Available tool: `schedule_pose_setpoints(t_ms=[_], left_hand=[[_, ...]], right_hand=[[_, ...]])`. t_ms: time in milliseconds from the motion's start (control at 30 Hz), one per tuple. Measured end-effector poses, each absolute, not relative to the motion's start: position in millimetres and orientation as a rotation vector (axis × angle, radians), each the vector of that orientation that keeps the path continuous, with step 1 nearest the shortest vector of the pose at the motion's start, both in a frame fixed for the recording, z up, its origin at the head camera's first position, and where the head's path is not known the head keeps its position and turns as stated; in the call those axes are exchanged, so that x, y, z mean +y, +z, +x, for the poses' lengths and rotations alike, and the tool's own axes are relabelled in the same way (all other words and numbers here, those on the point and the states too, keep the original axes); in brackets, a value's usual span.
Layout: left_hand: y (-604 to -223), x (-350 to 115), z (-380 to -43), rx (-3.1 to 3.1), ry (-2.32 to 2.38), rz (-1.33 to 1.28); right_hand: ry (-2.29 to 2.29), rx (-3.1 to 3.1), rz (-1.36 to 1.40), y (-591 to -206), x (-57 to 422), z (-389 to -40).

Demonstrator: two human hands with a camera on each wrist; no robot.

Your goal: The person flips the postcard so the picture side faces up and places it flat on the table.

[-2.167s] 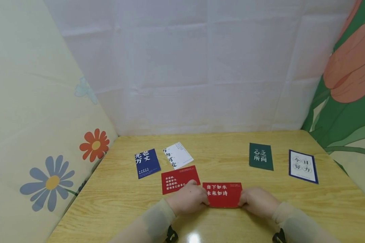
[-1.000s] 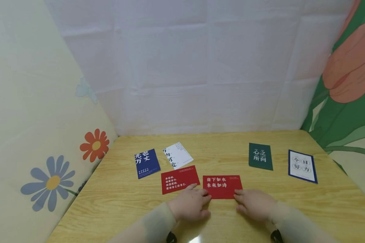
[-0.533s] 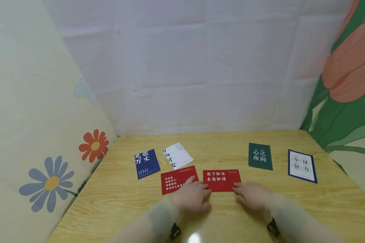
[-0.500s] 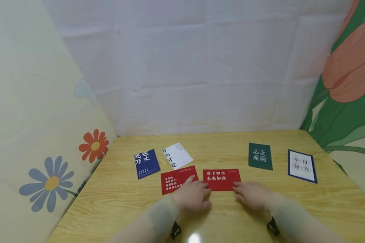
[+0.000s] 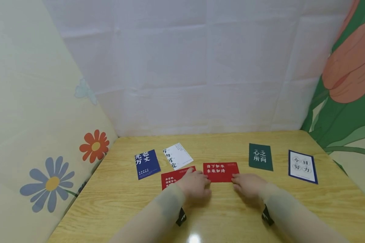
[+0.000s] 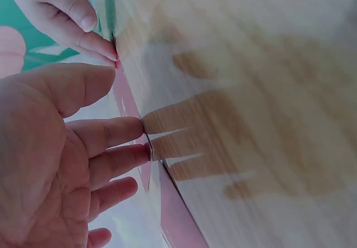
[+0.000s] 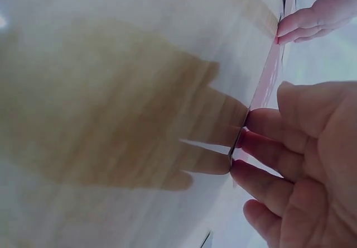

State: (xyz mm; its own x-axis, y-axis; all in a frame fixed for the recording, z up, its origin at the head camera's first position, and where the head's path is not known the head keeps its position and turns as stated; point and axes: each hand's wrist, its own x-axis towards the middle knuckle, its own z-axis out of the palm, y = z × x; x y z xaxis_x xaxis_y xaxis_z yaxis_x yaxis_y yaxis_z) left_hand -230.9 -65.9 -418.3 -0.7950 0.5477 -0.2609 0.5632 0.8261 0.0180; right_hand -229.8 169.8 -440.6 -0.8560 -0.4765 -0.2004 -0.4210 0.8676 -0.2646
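A red card [image 5: 220, 172] with white characters lies flat on the table, between my two hands in the head view. Fingertips of my left hand [image 5: 194, 185] touch its near left corner, and that hand partly covers a second red card [image 5: 170, 179]. My right hand [image 5: 249, 185] has its fingertips on the near right corner. In the left wrist view the left hand [image 6: 72, 147] has fairly straight fingers, with the thumb off the card. The right wrist view likewise shows the right hand [image 7: 295, 164] with extended fingers along the card's edge.
At the left lie a dark blue card [image 5: 147, 164] and a white card [image 5: 177, 155]. A green card [image 5: 260, 157] and a blue-edged white card [image 5: 302, 166] lie to the right. The wooden table [image 5: 115, 202] ends at a white cloth [image 5: 170, 67] behind.
Both hands first gripped the red card's sides, then loosened to touch its near corners. The card has slid away from me, level with the second red card; the other cards stay put.
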Motion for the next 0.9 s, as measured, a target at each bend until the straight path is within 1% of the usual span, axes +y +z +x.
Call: schedule_pose_setpoints(t_ms=[467,700,900], left_hand=[[-418.8,-61.5,-258.4,2.810,-0.061,0.767],[-419.3,-59.8,-270.6,2.836,-0.060,0.716],[-415.8,-54.9,-274.1,2.846,-0.100,0.686]], right_hand=[[-0.231,2.819,-0.665,-438.9,166.0,-265.4],[-0.170,2.827,-0.678,-436.8,164.8,-274.8],[-0.124,2.834,-0.678,-435.6,165.4,-281.7]])
